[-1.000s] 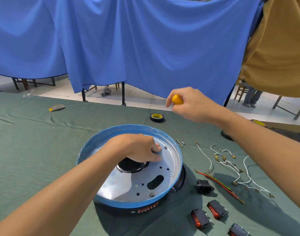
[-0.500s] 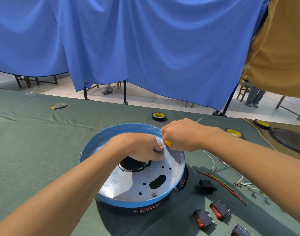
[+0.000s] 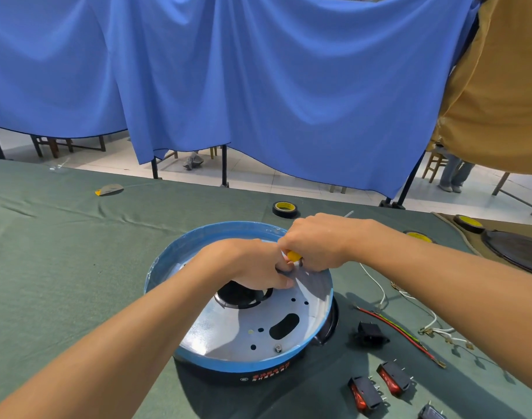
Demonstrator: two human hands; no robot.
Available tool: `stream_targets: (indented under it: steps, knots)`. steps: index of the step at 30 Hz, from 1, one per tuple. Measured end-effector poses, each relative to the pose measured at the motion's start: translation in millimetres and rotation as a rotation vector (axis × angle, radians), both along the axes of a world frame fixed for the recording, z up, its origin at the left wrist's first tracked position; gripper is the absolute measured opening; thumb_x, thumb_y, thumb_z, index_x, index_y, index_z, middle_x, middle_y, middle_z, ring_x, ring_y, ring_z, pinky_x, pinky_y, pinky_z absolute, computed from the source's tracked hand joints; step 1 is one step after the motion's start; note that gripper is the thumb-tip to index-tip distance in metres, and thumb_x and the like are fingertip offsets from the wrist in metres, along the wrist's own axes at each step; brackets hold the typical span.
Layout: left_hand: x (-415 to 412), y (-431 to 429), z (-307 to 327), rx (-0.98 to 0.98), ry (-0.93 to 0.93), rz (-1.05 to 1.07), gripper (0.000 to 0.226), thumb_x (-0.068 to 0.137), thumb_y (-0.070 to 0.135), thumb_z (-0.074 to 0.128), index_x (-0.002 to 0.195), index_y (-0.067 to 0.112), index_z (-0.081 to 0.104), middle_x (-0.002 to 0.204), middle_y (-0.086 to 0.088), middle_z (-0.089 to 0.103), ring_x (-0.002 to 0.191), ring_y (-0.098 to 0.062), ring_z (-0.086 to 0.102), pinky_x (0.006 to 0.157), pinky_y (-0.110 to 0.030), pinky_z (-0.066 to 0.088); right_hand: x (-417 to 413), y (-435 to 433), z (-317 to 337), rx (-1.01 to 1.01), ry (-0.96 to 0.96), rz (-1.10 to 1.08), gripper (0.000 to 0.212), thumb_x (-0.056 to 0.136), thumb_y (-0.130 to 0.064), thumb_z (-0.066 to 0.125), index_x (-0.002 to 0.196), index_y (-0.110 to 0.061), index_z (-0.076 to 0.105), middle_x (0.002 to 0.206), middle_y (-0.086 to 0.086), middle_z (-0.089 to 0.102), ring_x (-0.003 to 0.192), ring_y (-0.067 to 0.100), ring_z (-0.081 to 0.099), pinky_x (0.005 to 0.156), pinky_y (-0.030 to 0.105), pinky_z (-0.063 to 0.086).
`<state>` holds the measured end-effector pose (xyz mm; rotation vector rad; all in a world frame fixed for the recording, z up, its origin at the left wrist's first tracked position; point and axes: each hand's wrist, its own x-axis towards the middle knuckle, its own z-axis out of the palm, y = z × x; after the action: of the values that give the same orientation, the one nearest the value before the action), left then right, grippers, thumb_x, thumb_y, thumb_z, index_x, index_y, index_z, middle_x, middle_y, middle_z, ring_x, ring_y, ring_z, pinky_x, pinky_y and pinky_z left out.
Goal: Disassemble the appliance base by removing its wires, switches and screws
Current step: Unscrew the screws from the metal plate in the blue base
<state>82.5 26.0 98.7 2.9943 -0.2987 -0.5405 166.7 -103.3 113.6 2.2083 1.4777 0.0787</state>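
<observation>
- Under both sets of fingers: the appliance base (image 3: 180, 252), open side up on the green cloth (image 3: 62, 267), plate bare of wiring as far as visible.
- Braced on the plate by the left hand (image 3: 252, 267), fingers curled beside the centre opening; pinching anything or not, cannot tell.
- Wrapped in the right hand (image 3: 316, 243): a yellow-handled screwdriver (image 3: 294, 255), tip hidden just beside the left fingertips.
- Already out, well right of the fingers: wires (image 3: 379, 290), black socket (image 3: 370, 334), red switches (image 3: 393, 378).
- Seemingly left: one screw (image 3: 278, 347) near the rim, nearer the camera than the fingers, plus whatever the tip meets.
</observation>
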Motion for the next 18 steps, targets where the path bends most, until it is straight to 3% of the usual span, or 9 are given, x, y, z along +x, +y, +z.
stream_targets:
  steps: [2,7,12,15,18]
  knots:
    - [0,2,-1,0.017,0.003,0.001,0.047,0.100,0.052,0.035,0.145,0.038,0.042,0.148,0.007,0.044,0.129,-0.022,0.043,0.108,-0.041,0.035,3,-1,9,0.082,0.055,-0.043,0.022,0.080,-0.011,0.059,0.066,-0.023,0.048,0.064,0.000,0.048,0.057,0.017,0.046,0.046,0.027,0.032]
    - [2,3,-2,0.012,0.009,0.008,0.050,0.099,0.054,0.035,0.147,0.039,0.037,0.151,0.009,0.040,0.135,-0.022,0.040,0.112,-0.043,0.032,4,-5,17,0.203,0.169,-0.086,0.021,0.081,-0.010,0.054,0.066,-0.025,0.051,0.065,-0.002,0.048,0.061,0.010,0.041,0.052,0.033,0.037]
    - [3,2,-2,0.013,0.019,0.012,0.050,0.100,0.053,0.035,0.147,0.040,0.036,0.152,0.009,0.039,0.135,-0.022,0.039,0.112,-0.044,0.032,0,-9,5,0.248,0.084,-0.093,0.023,0.082,-0.008,0.051,0.075,-0.029,0.045,0.074,-0.003,0.051,0.079,0.023,0.053,0.053,0.031,0.034]
    - [3,3,-2,0.007,0.017,0.023,0.050,0.099,0.053,0.037,0.148,0.039,0.034,0.153,0.011,0.037,0.136,-0.021,0.039,0.112,-0.043,0.031,0,-8,5,0.342,0.010,-0.092,0.020,0.079,-0.007,0.050,0.074,-0.027,0.049,0.072,-0.007,0.050,0.077,0.022,0.052,0.053,0.029,0.034]
    - [3,3,-2,0.001,0.016,0.030,0.051,0.099,0.053,0.037,0.148,0.040,0.033,0.156,0.018,0.029,0.139,-0.019,0.035,0.114,-0.043,0.029,8,-13,14,0.504,-0.109,-0.245,0.017,0.075,-0.009,0.052,0.071,-0.024,0.047,0.071,-0.005,0.046,0.073,0.026,0.050,0.055,0.028,0.030]
